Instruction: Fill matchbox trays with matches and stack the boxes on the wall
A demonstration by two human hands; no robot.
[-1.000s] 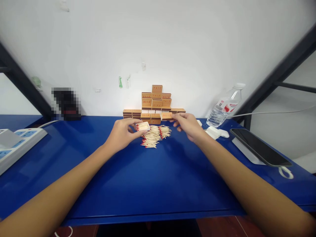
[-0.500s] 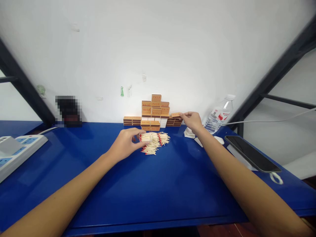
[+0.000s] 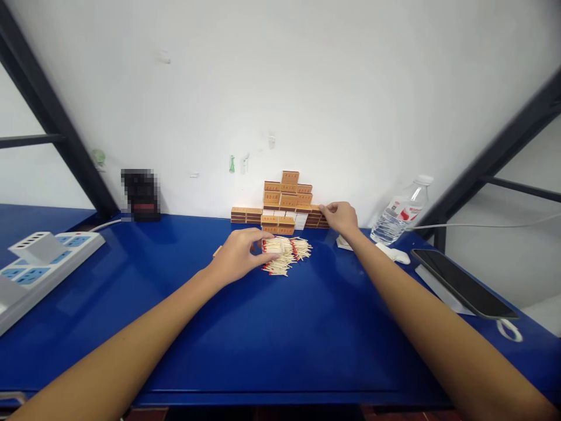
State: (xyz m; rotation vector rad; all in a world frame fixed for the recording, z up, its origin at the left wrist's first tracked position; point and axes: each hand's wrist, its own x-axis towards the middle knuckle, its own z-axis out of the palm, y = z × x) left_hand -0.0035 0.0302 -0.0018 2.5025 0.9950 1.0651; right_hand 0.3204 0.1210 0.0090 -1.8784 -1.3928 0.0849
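Observation:
My left hand grips a small open matchbox tray between thumb and fingers, with red-tipped matches lying in it. Just below and right of the tray, a pile of loose matches is spread on the blue table. Against the wall, my right hand pinches the end of an orange matchbox on top of the right-hand stack. Beside that stack rises a stepped wall of matchboxes. Two front matchboxes stand before it. Partly hidden behind my left hand is an orange piece.
More matchboxes are stacked at the left. White trays lie under my right wrist. Farther right are a water bottle, a white object and a phone. A power strip sits at the left.
The matchbox in my right hand, tilted above the right stack before, now lies level on it. My left hand still holds the tray. The view has turned slightly left.

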